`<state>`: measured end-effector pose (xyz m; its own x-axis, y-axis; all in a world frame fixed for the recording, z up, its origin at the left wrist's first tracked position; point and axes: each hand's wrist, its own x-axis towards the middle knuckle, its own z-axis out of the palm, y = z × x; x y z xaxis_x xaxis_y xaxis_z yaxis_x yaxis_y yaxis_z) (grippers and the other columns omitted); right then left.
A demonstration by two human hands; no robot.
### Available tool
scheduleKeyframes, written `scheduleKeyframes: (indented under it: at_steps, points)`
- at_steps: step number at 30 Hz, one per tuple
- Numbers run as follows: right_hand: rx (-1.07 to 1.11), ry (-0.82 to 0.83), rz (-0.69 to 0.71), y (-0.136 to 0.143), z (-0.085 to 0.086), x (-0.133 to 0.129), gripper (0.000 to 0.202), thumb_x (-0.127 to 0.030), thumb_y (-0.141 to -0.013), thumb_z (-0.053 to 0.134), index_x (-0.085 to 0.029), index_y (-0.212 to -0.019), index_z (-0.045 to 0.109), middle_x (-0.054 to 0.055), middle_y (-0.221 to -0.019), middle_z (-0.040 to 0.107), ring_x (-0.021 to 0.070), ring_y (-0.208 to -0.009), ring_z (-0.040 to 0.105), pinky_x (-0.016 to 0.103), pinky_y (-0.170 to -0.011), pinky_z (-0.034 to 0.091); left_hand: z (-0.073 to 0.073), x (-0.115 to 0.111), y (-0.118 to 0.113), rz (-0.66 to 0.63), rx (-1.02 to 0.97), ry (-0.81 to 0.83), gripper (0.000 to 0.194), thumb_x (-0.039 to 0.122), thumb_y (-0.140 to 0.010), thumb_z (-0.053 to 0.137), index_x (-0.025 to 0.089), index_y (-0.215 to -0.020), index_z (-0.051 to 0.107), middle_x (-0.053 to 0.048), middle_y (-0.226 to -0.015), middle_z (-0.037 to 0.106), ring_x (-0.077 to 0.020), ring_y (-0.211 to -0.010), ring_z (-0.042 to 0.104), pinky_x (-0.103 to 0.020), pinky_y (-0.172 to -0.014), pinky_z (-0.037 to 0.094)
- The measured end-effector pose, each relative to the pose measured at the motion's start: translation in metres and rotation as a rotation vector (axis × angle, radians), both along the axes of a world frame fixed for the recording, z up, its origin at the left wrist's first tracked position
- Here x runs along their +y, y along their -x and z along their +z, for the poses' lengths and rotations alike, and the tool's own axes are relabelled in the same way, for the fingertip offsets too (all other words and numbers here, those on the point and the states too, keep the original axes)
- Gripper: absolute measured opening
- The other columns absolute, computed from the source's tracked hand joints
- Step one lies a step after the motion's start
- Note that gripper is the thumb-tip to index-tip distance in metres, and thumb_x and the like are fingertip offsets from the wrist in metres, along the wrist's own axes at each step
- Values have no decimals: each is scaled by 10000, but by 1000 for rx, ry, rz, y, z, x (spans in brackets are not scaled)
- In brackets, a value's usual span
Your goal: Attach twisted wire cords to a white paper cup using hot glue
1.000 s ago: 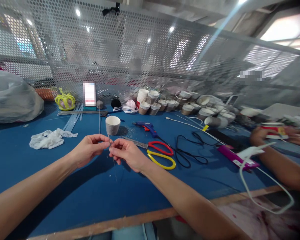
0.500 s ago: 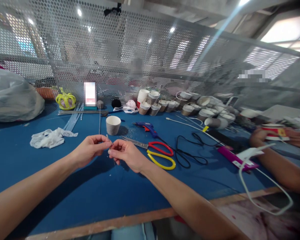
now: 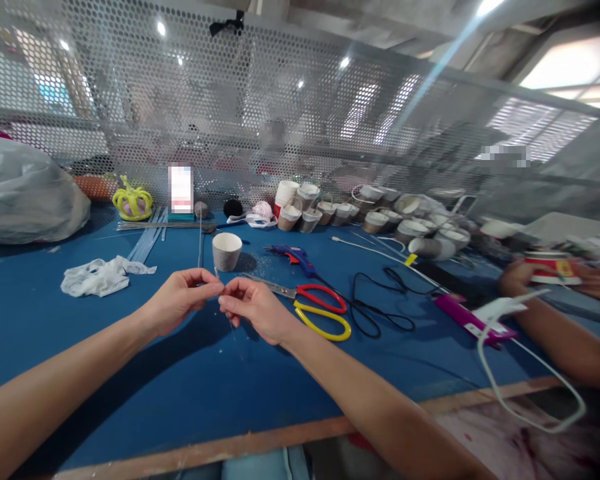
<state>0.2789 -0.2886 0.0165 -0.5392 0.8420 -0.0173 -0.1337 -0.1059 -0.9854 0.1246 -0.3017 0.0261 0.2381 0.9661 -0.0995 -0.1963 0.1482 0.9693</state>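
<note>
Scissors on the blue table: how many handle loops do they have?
2 on the scissors beside the right hand: a red loop on the far side, a yellow loop on the near side. Neither is hidden.

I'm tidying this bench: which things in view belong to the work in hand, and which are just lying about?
In the work:
- thin strand, pinched by left hand and right hand

Untouched, probably just lying about:
- near cup
- scissors
- glue gun
- white fabric

Greyish strand point(image 3: 217, 273), plain blue tabletop point(image 3: 190, 393)
</note>
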Motion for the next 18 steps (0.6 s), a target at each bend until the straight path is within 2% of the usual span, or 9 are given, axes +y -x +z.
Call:
scheduleKeyframes:
  at_steps: [5, 11, 18]
  points:
    - [-3, -9, -4, 0, -1, 0, 259, -291, -594, 703, -136, -669, 509, -37, -564, 540, 50, -451, 462, 179, -395, 374, 0, 0, -1, 10, 4, -12, 198, 262, -606, 698, 125, -612, 555, 52, -500, 483, -17, -403, 305, -189, -403, 156]
    - [115, 167, 237, -5, 0, 1, 194, -280, -677, 647, -133, -728, 531, -17, -606, 559, 52, -483, 485, 162, -391, 371, -1, 2, 3, -127, -128, -23, 149, 229, -630, 687, 126, -649, 581, 12, -632, 559, -27, -442, 367, -196, -428, 214]
    - [113, 104, 93, -1, -3, 2, 254, -268, -599, 706, -147, -679, 497, -55, -543, 523, 37, -424, 449, 158, -373, 351, -2, 3, 2, -65, -105, -18, 137, 226, -622, 693, 128, -634, 598, 2, -726, 607, -3, -420, 325, -190, -411, 181]
